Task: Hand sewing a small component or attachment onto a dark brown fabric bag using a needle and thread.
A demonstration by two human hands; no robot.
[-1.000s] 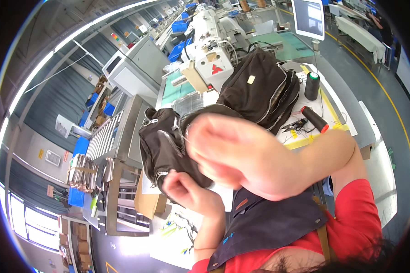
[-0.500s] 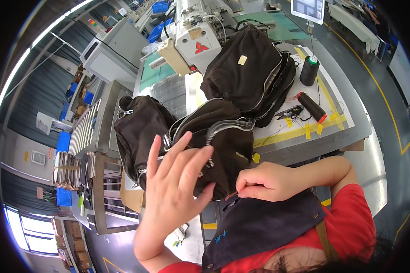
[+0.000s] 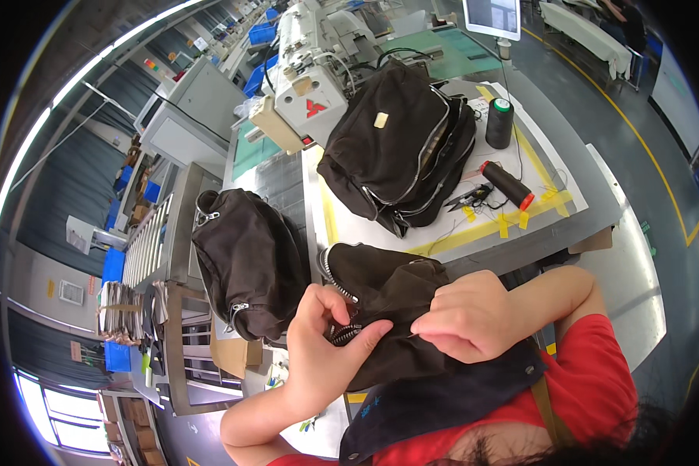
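In front of me a dark brown fabric bag (image 3: 400,279) lies tilted toward my body, its silver-toothed zipper (image 3: 336,273) parted along the left side. My left hand (image 3: 322,342) is at that opening, its fingers curled over the edge and its thumb laid along the cloth, gripping the bag. Over the bag's right part, my right hand (image 3: 470,314) is closed with thumb and forefinger pinched together. What sits in that pinch, if anything, is too small to make out. A second dark bag (image 3: 245,260) with silver zippers rests just left of my left hand.
A larger dark bag (image 3: 388,136) stands on the taped white sheet beyond. Right of it are an upright black thread cone (image 3: 500,124), a lying thread spool (image 3: 507,185) and small black-handled scissors (image 3: 474,198). A white sewing machine head (image 3: 307,101) rises behind.
The bag in front has come nearer to me, away from the larger bag. My left hand has gone from spread fingers to a curled grip at its zipper. The right hand has risen slightly, still closed.
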